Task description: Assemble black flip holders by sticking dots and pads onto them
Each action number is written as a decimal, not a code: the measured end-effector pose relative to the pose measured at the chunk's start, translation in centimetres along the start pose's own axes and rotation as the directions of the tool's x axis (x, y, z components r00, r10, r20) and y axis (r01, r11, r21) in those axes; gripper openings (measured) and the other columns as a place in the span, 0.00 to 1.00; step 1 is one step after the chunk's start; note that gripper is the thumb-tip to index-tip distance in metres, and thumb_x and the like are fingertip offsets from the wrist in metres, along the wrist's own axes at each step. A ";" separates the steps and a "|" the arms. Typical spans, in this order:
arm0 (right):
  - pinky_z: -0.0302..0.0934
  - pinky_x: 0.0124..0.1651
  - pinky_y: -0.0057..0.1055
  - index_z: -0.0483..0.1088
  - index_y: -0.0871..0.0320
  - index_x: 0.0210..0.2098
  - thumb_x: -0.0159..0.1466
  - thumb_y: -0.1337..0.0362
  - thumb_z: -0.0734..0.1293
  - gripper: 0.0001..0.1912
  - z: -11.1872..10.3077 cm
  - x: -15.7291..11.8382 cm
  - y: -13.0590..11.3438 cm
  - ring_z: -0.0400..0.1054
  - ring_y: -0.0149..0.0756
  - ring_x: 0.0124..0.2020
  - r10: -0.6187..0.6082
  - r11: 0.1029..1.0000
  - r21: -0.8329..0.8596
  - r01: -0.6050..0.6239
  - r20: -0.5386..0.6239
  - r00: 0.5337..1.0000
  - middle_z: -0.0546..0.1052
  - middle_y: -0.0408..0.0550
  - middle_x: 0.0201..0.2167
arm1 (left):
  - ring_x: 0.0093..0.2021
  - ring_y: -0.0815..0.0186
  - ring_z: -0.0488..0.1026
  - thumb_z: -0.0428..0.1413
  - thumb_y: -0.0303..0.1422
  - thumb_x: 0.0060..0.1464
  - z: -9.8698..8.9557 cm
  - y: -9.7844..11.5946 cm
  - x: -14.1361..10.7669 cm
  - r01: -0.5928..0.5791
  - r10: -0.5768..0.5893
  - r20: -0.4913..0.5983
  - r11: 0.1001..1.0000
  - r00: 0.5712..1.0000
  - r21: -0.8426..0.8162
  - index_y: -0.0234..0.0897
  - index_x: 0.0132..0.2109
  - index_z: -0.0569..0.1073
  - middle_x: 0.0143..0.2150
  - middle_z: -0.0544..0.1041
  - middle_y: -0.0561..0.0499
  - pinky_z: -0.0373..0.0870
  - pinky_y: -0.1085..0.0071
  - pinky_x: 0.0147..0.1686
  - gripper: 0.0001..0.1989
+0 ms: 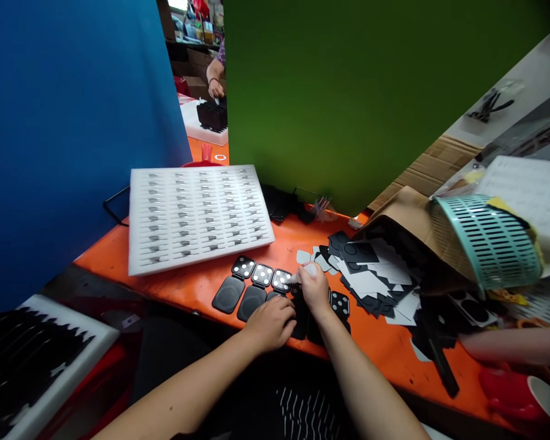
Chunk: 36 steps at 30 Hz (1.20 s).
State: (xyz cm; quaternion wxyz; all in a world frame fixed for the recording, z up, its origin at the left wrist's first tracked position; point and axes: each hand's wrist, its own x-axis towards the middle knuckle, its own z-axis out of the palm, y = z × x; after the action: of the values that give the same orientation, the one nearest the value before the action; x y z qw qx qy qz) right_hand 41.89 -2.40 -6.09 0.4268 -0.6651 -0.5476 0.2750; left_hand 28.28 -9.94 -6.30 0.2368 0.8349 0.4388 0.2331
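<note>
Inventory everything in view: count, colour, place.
Table: one, orange, centre
Slotted tray: one, white, centre-left
Foam holder: one, white, lower left
Open hinged cases: several, black, near hands
Bottle: one, whitish, by cases
Scraps: many, black and white, right of cases
Carton: one, brown, right
Basket: one, teal, right
Mug-like item: one, red, lower right
Side panel: one, blue, left
Back panel: one, green, behind
Clutter elsewhere: unclear
Co-worker's hand: one, bare, background
Left hand: one, bare, over cases
Right hand: one, bare, around bottle

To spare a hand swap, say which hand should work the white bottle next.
Right hand, probably: it holds the white bottle, tip at a dotted square; the left hand shows none.
</note>
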 end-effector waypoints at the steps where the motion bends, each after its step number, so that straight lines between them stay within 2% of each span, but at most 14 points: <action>1: 0.57 0.32 0.29 0.67 0.58 0.32 0.53 0.55 0.62 0.13 0.1 0.1 0.1 0.65 0.35 0.28 0.015 1.000 0.022 -0.015 -0.012 1.000 0.73 0.44 0.26 | 0.43 0.63 0.65 0.49 0.31 0.52 0.0 0.0 0.0 0.004 -0.004 -0.003 1.000 1.000 0.001 0.38 0.36 0.69 0.40 0.70 0.50 0.64 0.67 0.43 0.05; 5: 0.58 0.33 0.30 0.66 0.59 0.31 0.53 0.54 0.61 0.14 0.9 0.7 -0.1 0.65 0.36 0.28 0.046 0.994 0.102 -0.040 -0.059 0.997 0.73 0.45 0.25 | 0.43 0.63 0.64 0.49 0.30 0.52 0.0 0.1 0.0 0.007 -0.007 0.001 1.000 1.000 0.012 0.38 0.37 0.68 0.41 0.69 0.50 0.64 0.67 0.43 0.05; 9: 0.57 0.31 0.29 0.66 0.58 0.30 0.52 0.55 0.61 0.13 1.7 0.8 -1.1 0.65 0.35 0.27 0.015 0.999 0.051 -0.013 -0.041 0.999 0.73 0.45 0.25 | 0.43 0.64 0.64 0.50 0.30 0.52 0.1 0.1 -0.2 0.020 -0.020 0.009 1.000 1.000 0.019 0.38 0.37 0.68 0.40 0.69 0.51 0.63 0.68 0.44 0.05; 15: 0.57 0.32 0.29 0.68 0.58 0.31 0.52 0.54 0.61 0.14 1.2 0.7 -1.7 0.65 0.36 0.27 0.005 1.000 -0.016 -0.006 -0.039 0.999 0.73 0.45 0.24 | 0.43 0.63 0.64 0.50 0.30 0.51 0.0 0.1 0.0 0.040 -0.040 0.018 0.999 0.999 -0.004 0.38 0.37 0.68 0.40 0.69 0.50 0.64 0.68 0.42 0.05; 19: 0.58 0.32 0.30 0.67 0.60 0.30 0.52 0.54 0.61 0.15 1.7 0.9 -1.2 0.65 0.36 0.27 0.058 0.995 0.090 -0.054 -0.053 0.997 0.73 0.46 0.26 | 0.42 0.63 0.65 0.50 0.32 0.51 -1.2 -0.1 -0.2 -0.002 0.003 0.045 1.000 0.999 -0.030 0.39 0.37 0.70 0.39 0.70 0.50 0.64 0.67 0.41 0.06; 23: 0.59 0.34 0.30 0.66 0.60 0.31 0.52 0.55 0.63 0.15 3.3 0.5 -1.6 0.65 0.35 0.29 0.049 0.982 0.183 -0.048 0.001 0.999 0.73 0.46 0.28 | 0.41 0.62 0.66 0.49 0.31 0.53 -2.9 -1.2 -1.0 0.015 -0.015 -0.032 1.000 0.999 0.018 0.38 0.36 0.69 0.37 0.70 0.50 0.62 0.64 0.45 0.05; 27: 0.58 0.33 0.30 0.67 0.59 0.32 0.53 0.54 0.61 0.15 4.5 -0.5 -2.9 0.65 0.35 0.29 0.005 0.991 0.131 -0.014 0.069 0.998 0.73 0.45 0.28 | 0.40 0.63 0.65 0.49 0.30 0.52 -3.3 -2.6 -1.8 0.092 -0.088 -0.076 0.994 0.993 0.052 0.38 0.34 0.69 0.37 0.69 0.49 0.64 0.66 0.41 0.04; 32: 0.57 0.37 0.31 0.67 0.57 0.32 0.54 0.55 0.61 0.13 4.5 -1.1 -4.0 0.65 0.36 0.31 -0.072 0.997 -0.002 0.073 0.095 0.993 0.73 0.45 0.29 | 0.40 0.63 0.64 0.48 0.29 0.53 -2.9 -3.1 -2.2 0.127 -0.120 -0.100 0.990 0.988 0.059 0.37 0.34 0.68 0.37 0.69 0.49 0.64 0.68 0.38 0.05; 36: 0.57 0.35 0.31 0.67 0.57 0.33 0.54 0.55 0.61 0.13 4.4 -0.5 -3.7 0.65 0.36 0.30 -0.035 0.999 0.018 0.033 0.084 0.996 0.73 0.46 0.29 | 0.41 0.63 0.64 0.48 0.29 0.53 -2.7 -3.0 -2.2 0.132 -0.126 -0.103 0.990 0.987 0.057 0.37 0.34 0.68 0.37 0.69 0.49 0.64 0.68 0.39 0.04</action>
State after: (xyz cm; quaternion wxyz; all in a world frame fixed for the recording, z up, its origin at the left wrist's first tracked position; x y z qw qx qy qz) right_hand 36.25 -1.60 -5.11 0.4133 -0.6398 -0.5742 0.3001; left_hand 23.64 -9.80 -6.41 0.2025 0.7993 0.5103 0.2445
